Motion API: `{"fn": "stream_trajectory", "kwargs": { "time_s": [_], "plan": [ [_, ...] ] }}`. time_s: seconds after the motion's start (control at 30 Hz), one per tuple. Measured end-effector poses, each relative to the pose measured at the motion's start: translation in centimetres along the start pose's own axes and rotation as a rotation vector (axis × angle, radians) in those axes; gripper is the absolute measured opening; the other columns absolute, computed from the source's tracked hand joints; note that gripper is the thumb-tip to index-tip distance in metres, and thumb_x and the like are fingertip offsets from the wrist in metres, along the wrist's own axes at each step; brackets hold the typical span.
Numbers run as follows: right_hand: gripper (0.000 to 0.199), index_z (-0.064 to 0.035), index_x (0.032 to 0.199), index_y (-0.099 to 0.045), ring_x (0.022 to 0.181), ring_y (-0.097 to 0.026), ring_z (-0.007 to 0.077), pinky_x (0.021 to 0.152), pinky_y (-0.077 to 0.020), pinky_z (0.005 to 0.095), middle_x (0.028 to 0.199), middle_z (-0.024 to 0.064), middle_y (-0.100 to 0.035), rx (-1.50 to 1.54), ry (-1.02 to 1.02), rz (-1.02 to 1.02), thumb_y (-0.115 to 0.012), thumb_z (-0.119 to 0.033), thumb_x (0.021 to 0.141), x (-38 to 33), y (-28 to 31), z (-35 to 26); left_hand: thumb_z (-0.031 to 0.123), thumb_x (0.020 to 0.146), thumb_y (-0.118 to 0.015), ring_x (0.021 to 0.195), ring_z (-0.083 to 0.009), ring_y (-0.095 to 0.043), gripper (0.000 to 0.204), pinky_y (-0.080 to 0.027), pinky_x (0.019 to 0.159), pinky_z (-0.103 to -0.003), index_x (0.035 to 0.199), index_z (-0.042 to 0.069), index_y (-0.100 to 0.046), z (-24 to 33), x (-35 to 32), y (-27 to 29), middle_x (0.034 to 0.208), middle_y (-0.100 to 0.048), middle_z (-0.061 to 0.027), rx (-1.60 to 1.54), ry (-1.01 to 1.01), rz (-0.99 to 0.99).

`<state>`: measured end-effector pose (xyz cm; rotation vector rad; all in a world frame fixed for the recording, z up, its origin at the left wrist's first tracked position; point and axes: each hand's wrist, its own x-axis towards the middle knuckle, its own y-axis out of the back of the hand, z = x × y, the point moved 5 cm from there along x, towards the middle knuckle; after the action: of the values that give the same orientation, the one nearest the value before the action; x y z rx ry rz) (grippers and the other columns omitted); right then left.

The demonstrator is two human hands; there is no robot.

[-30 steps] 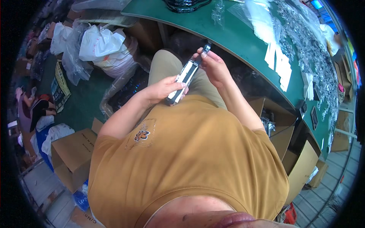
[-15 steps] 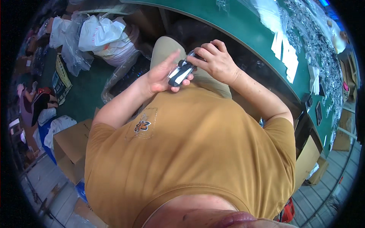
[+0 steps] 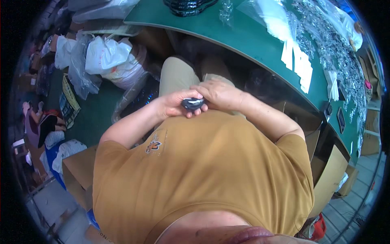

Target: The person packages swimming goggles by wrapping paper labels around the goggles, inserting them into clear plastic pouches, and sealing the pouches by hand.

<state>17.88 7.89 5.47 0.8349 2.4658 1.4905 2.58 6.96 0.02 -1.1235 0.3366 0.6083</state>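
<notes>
Low in front of my shirt, my left hand [image 3: 174, 105] is wrapped round a small black oblong item [image 3: 191, 104] with a pale strip or glint on it. Its rounded end points toward me, and I cannot make out its exact kind. My thumb lies along the top, with the other fingertips curled beneath. My right hand [image 3: 221, 94] closes over the far end of the item, meeting the left thumb. That far end and some right fingertips are hidden behind the hand.
Ahead stands a green table [image 3: 248, 38] bearing a black glossy stack [image 3: 189, 6], white paper strips [image 3: 298, 67], clear plastic wrappers [image 3: 345, 69] and a phone [image 3: 341, 120]. White plastic bags [image 3: 106, 53] lie at left. Cardboard boxes [image 3: 331, 175] flank me; another person [image 3: 48, 120] sits far left.
Both hands have come closer to my shirt and together. The black item has turned end-on, its pale part now mostly hidden. My left fingers have closed round it, and the view has shifted.
</notes>
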Motion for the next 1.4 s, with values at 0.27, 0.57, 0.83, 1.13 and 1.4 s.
{"fn": "stream_trajectory", "kwargs": {
  "time_s": [0.27,0.57,0.83,1.13,1.4],
  "plan": [
    [0.027,-0.0062,0.095,-0.058,0.086,-0.070,0.0299,0.086,-0.0495,0.0455,0.089,0.0115,-0.068,-0.268,-0.236,0.167,-0.074,-0.020,0.078,-3.3,-0.8,2.3,0.067,0.104,-0.032,0.070,-0.0258,-0.073,0.074,-0.058,0.049,-0.029,0.130,0.003,-0.057,1.6,4.7,-1.3,0.102,-0.072,-0.0213,0.084,0.176,-0.202],
    [0.021,-0.0023,0.097,-0.064,0.089,-0.067,0.0439,0.081,-0.0518,0.0542,0.090,0.0241,-0.070,0.073,-0.751,0.196,-0.069,-0.013,0.080,-11.8,-4.8,6.7,0.027,0.094,-0.069,0.088,-0.0300,-0.072,0.031,-0.056,0.081,-0.039,0.117,0.006,-0.069,9.4,6.6,-9.8,0.098,-0.075,-0.0118,1.533,-0.748,0.249],
    [0.015,-0.0021,0.093,-0.062,0.088,-0.067,0.0441,0.077,-0.0523,0.0525,0.088,0.0240,-0.069,0.143,-0.655,0.340,-0.066,-0.009,0.080,-11.7,-6.3,8.3,0.024,0.102,-0.055,0.139,-0.0378,-0.048,0.056,-0.038,0.117,-0.042,0.149,-0.004,-0.042,22.4,17.8,-16.8,0.147,-0.052,-0.0258,1.951,-1.399,0.451],
    [0.020,-0.0028,0.099,-0.066,0.090,-0.068,0.0435,0.080,-0.0537,0.0516,0.091,0.0243,-0.070,0.193,-0.655,0.393,-0.065,-0.009,0.080,-13.1,-5.2,8.0,0.060,0.092,-0.065,0.138,-0.0390,-0.048,0.102,-0.020,0.122,-0.060,0.159,-0.003,-0.023,15.0,14.3,-15.9,0.144,-0.052,-0.0270,2.130,-1.033,0.579],
    [0.019,-0.0033,0.097,-0.065,0.091,-0.067,0.0445,0.079,-0.0526,0.0530,0.092,0.0238,-0.070,0.251,-0.678,0.365,-0.068,-0.011,0.081,-12.6,-5.7,8.6,0.045,0.080,-0.083,0.129,-0.0357,-0.055,0.052,-0.034,0.116,-0.057,0.113,0.007,-0.067,16.6,9.3,-11.7,0.128,-0.061,-0.0147,2.154,-1.317,0.377]
  ]
}}
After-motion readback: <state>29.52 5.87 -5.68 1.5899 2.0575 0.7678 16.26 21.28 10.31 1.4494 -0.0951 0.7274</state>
